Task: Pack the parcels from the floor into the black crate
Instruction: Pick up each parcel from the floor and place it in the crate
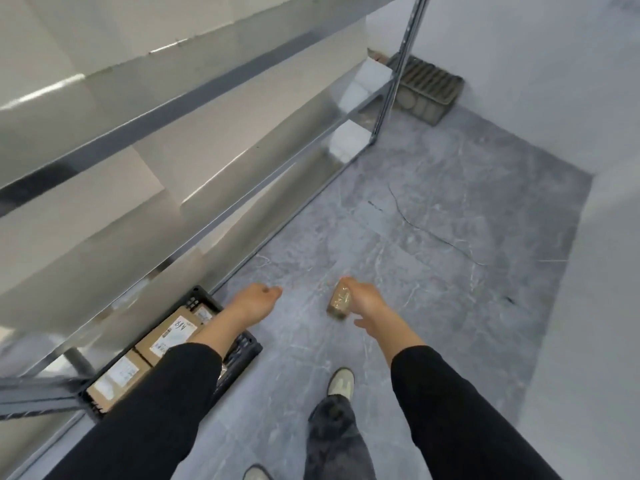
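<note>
One small brown tape-wrapped cardboard parcel (339, 301) is in the person's right hand (363, 299), fingers curled round its top end, held up clear of the grey marbled floor (433, 220). The left hand (258, 299) carries nothing; it looks loosely curled, though the frame is too blurry to say how far the fingers are closed.

Looks like the carry step: parcel already picked up, not yet in the black slatted plastic crate (242, 351). The crate sits on the floor down to the person's left, partly tucked under the lowest level of the tall grey metal shelving rack (207, 109), and the left forearm in its black sleeve (156, 403) crosses over it. At least three flat brown cardboard boxes with white labels (169, 332) already lie inside, side by side.

Next move would probably be swinging the right hand across the body and down to the crate, then finding a gap beside those boxes. The rack's bottom rail hangs over part of the crate, so the drop likely has to come in from the open side, and the left arm wants moving out of the way first.

Otherwise the floor ahead is pretty open. There's a grey ribbed plastic bin (427, 93) in the far corner, well apart from everything, and a pale shoe (341, 382) just behind the hands.
</note>
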